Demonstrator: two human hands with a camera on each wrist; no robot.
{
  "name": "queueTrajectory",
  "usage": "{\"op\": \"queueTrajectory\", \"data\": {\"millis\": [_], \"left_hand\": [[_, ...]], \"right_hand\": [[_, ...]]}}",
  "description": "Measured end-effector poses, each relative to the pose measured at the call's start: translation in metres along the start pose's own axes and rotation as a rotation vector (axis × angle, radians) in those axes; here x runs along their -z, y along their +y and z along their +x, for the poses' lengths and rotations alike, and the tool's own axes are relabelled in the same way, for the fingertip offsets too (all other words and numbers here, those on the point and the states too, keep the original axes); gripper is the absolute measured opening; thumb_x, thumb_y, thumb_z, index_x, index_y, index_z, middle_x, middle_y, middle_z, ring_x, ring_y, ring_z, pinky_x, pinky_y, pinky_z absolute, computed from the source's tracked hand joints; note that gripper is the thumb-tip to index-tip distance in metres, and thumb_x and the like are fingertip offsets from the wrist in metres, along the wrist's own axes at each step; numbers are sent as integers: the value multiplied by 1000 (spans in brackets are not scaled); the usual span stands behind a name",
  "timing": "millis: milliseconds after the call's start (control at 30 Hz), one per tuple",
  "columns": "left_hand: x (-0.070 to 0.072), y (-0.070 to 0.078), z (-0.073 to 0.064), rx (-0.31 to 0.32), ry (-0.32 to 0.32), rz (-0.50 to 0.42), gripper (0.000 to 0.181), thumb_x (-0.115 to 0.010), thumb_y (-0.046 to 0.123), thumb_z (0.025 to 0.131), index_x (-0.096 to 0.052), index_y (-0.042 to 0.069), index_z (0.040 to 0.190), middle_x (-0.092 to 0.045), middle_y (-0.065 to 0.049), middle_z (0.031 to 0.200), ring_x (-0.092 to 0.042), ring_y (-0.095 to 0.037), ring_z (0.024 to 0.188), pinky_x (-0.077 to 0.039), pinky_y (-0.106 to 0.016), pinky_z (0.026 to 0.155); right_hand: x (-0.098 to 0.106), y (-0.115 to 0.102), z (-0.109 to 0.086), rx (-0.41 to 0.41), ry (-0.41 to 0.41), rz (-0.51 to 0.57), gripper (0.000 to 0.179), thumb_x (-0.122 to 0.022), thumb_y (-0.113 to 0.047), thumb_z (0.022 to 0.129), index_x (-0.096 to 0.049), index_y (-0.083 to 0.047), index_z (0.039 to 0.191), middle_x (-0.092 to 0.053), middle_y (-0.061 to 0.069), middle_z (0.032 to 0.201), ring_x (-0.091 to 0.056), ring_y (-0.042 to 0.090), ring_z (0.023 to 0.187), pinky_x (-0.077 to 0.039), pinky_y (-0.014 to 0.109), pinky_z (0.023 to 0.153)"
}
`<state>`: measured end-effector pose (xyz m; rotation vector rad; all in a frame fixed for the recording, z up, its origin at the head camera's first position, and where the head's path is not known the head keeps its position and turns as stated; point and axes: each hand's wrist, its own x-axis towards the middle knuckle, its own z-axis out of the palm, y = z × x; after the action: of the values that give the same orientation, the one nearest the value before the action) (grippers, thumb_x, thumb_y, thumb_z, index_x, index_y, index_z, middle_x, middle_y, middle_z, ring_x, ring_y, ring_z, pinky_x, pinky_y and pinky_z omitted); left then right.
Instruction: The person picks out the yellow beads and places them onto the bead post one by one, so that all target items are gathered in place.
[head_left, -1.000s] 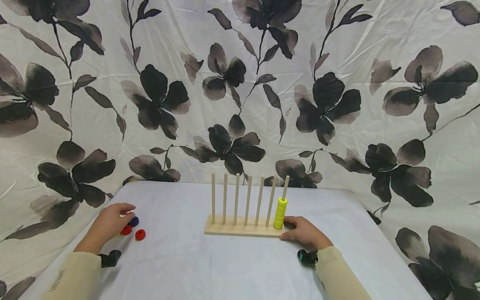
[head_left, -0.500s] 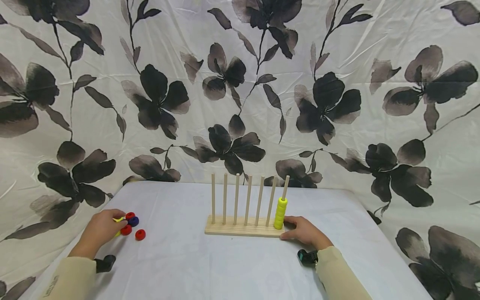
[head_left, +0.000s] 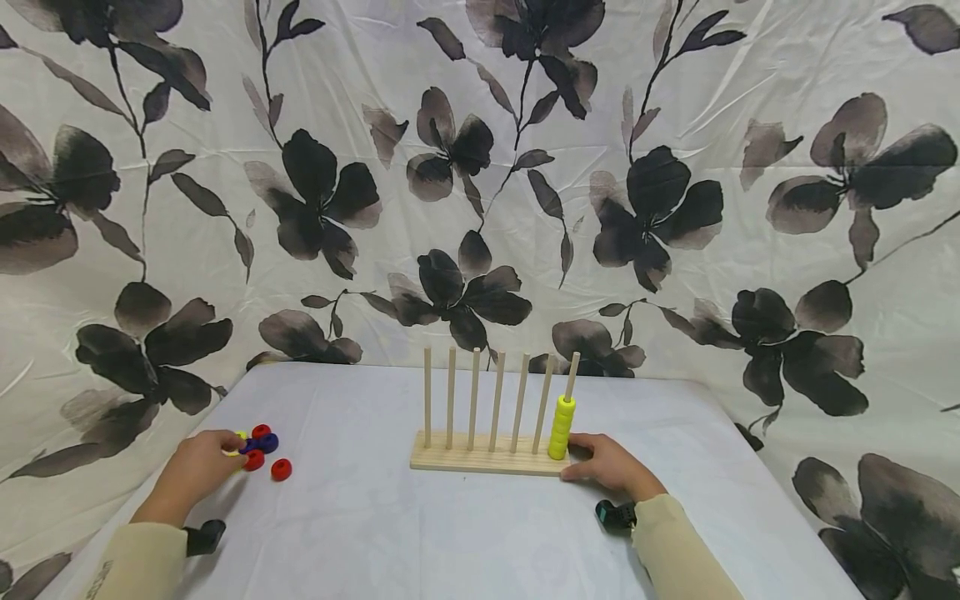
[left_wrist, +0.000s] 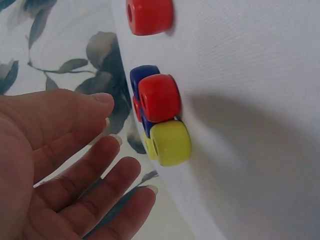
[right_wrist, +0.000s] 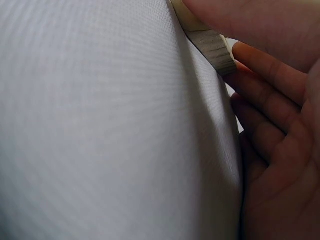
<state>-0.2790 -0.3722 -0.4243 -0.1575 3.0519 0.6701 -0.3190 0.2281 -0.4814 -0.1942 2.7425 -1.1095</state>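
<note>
Over the left side of the table, my left hand [head_left: 197,468] hovers beside a small cluster of beads. Its thumb and fingers are spread apart with nothing between them in the left wrist view. In that view a yellow bead [left_wrist: 172,143] and a red bead [left_wrist: 161,98] stand foremost, with a blue bead [left_wrist: 144,75] behind. Another red bead [head_left: 281,470] lies slightly apart. My right hand [head_left: 611,464] holds the right end of a wooden peg rack [head_left: 472,460], thumb in front and fingers behind. A stack of yellow beads [head_left: 561,427] sits on its rightmost peg.
Bare pegs [head_left: 473,400] rise from the rest of the rack. A white cloth [head_left: 420,533] covers the table, and a flower-patterned curtain [head_left: 480,208] hangs behind its far edge.
My left hand has drawn back leftward and toward me from over the beads, uncovering more of the cluster. The right hand and the rack have stayed put.
</note>
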Motion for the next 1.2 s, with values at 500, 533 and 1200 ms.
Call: {"op": "queueTrajectory", "data": {"millis": [500,533,1200], "left_hand": [[-8,-9,6,72,-62,-11,36,-67,13,86,-62,-10,113,-53,-39,121,-51,-51,106,-47,-62,89],[-9,-9,7,73,-64,-10,36,-67,13,86,-62,-10,113,-53,-39,121,-51,-51,106,-47,-62,89],[-15,-19,8,101,-56,-14,47,-69,10,85,-54,-16,122,-51,-39,123,-46,-55,112,-42,-66,96]], "right_hand": [[0,0,1,13,8,-16,81,-86,-39,69,-54,-11,138,-51,12,144,-40,36,138,-30,59,113],[0,0,1,11,7,-17,81,-86,-39,69,-54,-11,138,-51,12,144,-40,36,138,-30,59,113],[0,1,2,-6,2,-14,84,-86,-41,68,-53,-11,139,-50,12,146,-39,36,139,-29,59,114]]}}
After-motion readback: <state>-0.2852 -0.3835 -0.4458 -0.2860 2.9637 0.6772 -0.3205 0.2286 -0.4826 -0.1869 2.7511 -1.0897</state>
